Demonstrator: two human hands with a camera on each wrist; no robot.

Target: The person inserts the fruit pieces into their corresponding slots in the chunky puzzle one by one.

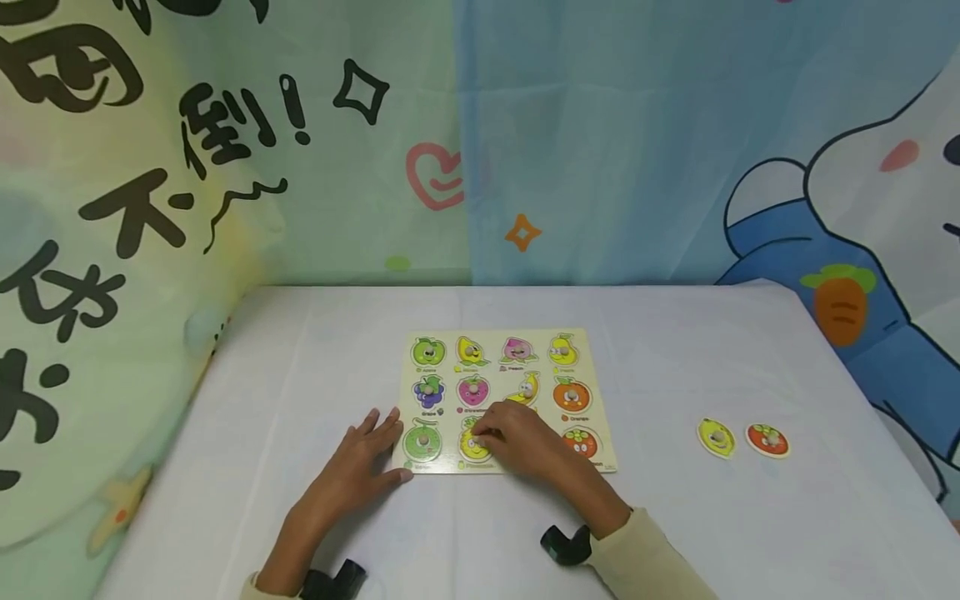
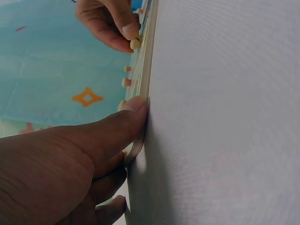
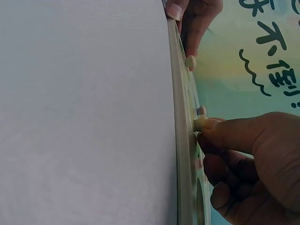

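A pale wooden knob puzzle board with rows of cartoon fruit lies on the white table. My left hand holds its near left corner, the thumb along the front edge and the fingers at the left side. In the right wrist view, my right hand pinches a small wooden knob between thumb and fingers. From the head view, that right hand is over a yellow pineapple piece in the nearest row, and the forearm covers part of the board's lower right.
Two loose pieces, a yellow lemon and a red fruit with green leaves, lie to the right of the board. A printed cloth backdrop stands behind the white table and along its left side.
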